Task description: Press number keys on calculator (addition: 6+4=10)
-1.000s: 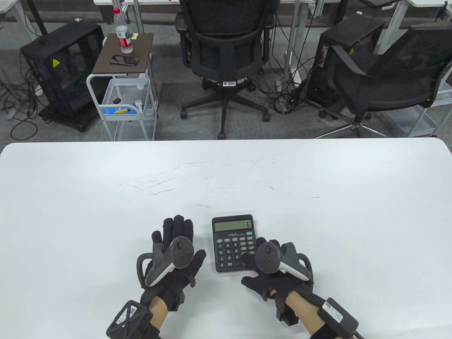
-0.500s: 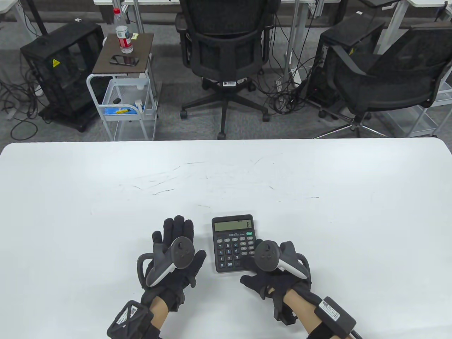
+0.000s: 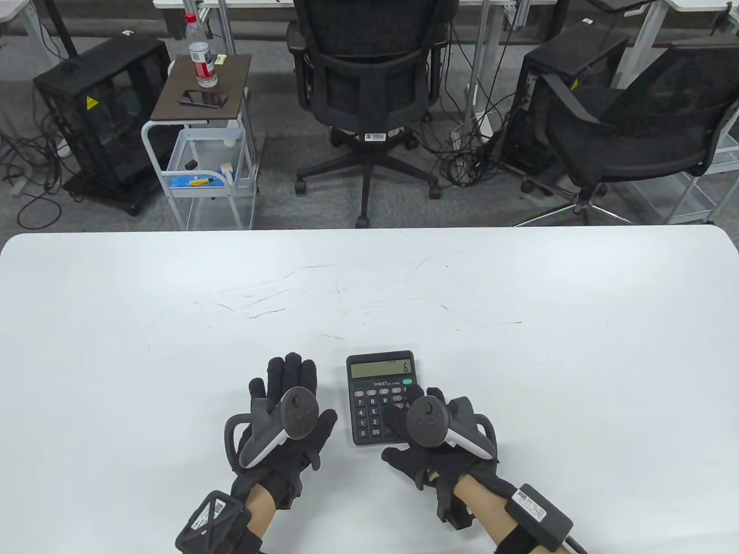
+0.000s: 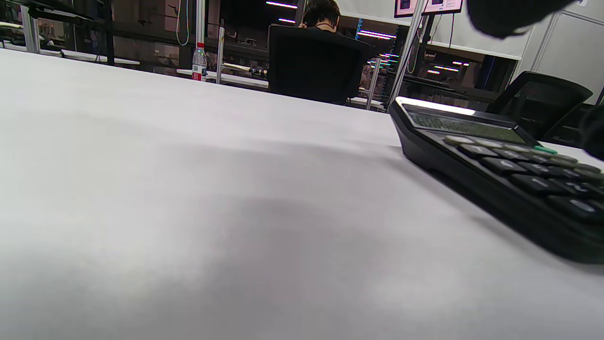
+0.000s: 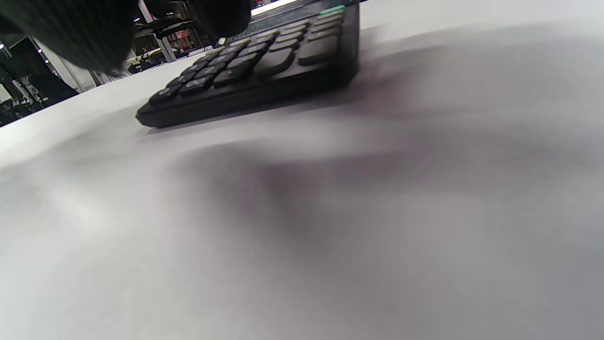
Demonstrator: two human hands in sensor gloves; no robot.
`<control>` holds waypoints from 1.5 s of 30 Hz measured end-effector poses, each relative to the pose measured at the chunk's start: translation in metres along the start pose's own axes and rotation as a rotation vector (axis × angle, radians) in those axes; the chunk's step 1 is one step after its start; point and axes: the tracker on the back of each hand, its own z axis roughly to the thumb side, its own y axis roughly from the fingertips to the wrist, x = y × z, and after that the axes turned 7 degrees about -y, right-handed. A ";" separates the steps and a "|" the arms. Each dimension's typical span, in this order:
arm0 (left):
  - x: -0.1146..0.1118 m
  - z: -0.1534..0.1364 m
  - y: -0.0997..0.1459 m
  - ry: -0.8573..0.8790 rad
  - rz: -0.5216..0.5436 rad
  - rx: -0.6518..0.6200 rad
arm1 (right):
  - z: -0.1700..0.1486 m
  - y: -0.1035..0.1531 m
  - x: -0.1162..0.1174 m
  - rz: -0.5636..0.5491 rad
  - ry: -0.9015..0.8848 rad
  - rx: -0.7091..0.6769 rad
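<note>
A black calculator [image 3: 375,398] lies on the white table [image 3: 369,277] near the front edge, and its display reads 6. My right hand [image 3: 404,407] hovers over the calculator's lower right keys, with its fingers [image 3: 417,395] over the keypad; the tracker hides whether a fingertip touches a key. My left hand [image 3: 300,392] rests flat on the table just left of the calculator, fingers spread, holding nothing. The left wrist view shows the calculator [image 4: 500,174] from the side. The right wrist view shows its keys [image 5: 264,61] under my dark fingers [image 5: 71,33].
Beyond the table's far edge stand two office chairs [image 3: 369,75], a small cart with a bottle and a phone [image 3: 202,98], and black cases on the floor.
My right hand has slid left over the keypad, covering more of the keys. The display still reads 6. The left hand has not moved.
</note>
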 end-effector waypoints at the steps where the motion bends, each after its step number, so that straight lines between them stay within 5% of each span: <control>1: 0.000 0.000 0.000 0.000 0.000 0.001 | 0.005 -0.002 0.002 -0.007 0.027 -0.006; 15: 0.000 0.000 0.000 0.003 -0.001 -0.002 | 0.026 -0.024 0.013 0.050 0.105 0.010; 36: -0.002 0.000 -0.001 -0.001 -0.003 -0.001 | 0.025 -0.023 0.015 0.044 0.092 -0.004; 45: -0.002 0.000 -0.001 -0.002 -0.004 -0.002 | 0.001 -0.010 -0.009 0.048 0.026 0.028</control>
